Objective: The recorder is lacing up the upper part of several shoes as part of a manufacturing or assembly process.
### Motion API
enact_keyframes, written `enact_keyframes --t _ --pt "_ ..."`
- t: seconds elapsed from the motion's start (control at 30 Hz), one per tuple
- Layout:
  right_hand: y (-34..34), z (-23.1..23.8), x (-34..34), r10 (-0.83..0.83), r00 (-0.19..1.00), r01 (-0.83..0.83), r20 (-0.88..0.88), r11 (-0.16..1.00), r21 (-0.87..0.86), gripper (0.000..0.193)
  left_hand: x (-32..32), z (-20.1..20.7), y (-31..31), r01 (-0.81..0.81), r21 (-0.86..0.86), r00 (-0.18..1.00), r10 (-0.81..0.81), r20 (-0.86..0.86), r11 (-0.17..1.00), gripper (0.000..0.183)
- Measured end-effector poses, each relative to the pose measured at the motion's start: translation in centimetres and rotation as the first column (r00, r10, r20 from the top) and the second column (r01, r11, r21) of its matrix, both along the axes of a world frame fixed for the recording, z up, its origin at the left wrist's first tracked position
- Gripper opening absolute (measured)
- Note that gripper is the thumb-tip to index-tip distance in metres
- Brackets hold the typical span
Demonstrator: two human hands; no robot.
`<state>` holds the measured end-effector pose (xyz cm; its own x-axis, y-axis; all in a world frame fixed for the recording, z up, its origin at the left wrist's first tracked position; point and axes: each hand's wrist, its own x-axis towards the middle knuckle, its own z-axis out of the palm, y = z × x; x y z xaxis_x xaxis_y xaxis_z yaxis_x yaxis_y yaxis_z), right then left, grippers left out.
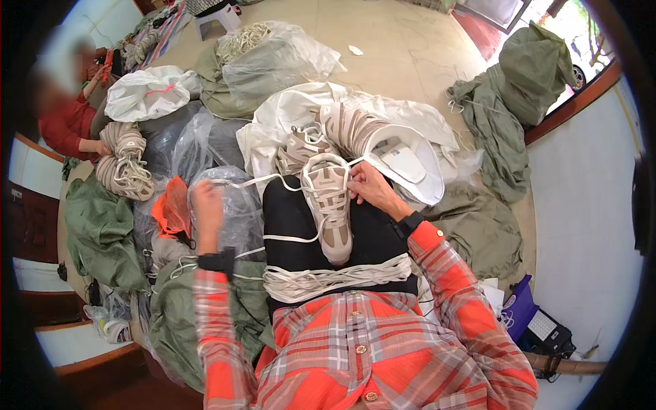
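A beige and white sneaker (326,183) lies on my black-clad lap, its toe toward me. My right hand (372,188) is closed on the right side of its collar, near the top eyelets. A white shoelace (256,181) runs from the sneaker out to my left hand (207,212), which is raised to the left and blurred by motion; its fingers appear closed on the lace. Part of the lacing crosses the tongue, and a loose length trails left. A bundle of white laces (335,280) lies across my thighs.
Beyond my knees, another beige sneaker (304,147) and a row of nested shoes (352,130) rest on a white sack (417,116). Clear plastic bags (225,198), an orange bag (172,208) and green sacks (102,232) surround me. At far left, a person in red (65,126) handles stacked shoes (126,160).
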<state>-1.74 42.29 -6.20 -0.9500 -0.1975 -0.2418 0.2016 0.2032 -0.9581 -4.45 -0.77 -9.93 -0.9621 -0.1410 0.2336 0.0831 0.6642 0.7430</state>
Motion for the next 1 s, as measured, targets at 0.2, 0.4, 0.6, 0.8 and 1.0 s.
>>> enact_keyframes --t 0.2,0.4,0.6,0.8,1.0 --pt "0.7 0.9 1.1 -0.018 0.998 0.023 -0.061 0.997 0.076 0.021 0.9 4.0 20.0 0.421 -0.428 0.820 -0.537 -0.197 0.800 0.025" --pt "0.7 0.4 1.8 0.036 0.991 -0.020 -0.128 0.991 0.130 0.016 1.7 4.7 20.3 0.540 -0.535 0.747 -0.663 -0.051 0.650 0.021" --pt "0.4 -0.3 1.9 0.033 0.949 0.025 -0.314 0.983 0.180 0.013 2.4 6.9 21.9 0.509 -0.479 0.727 -0.655 -0.205 0.715 0.014" --pt "0.9 -0.1 2.2 -0.009 0.978 0.038 -0.210 0.990 0.136 0.013 1.9 6.3 23.6 0.616 -0.472 0.712 -0.702 -0.009 0.630 0.014" --pt "1.5 0.8 2.3 0.002 0.994 0.008 -0.105 0.996 0.094 0.014 0.2 6.4 21.6 0.731 -0.217 0.683 -0.689 0.242 0.647 0.021"
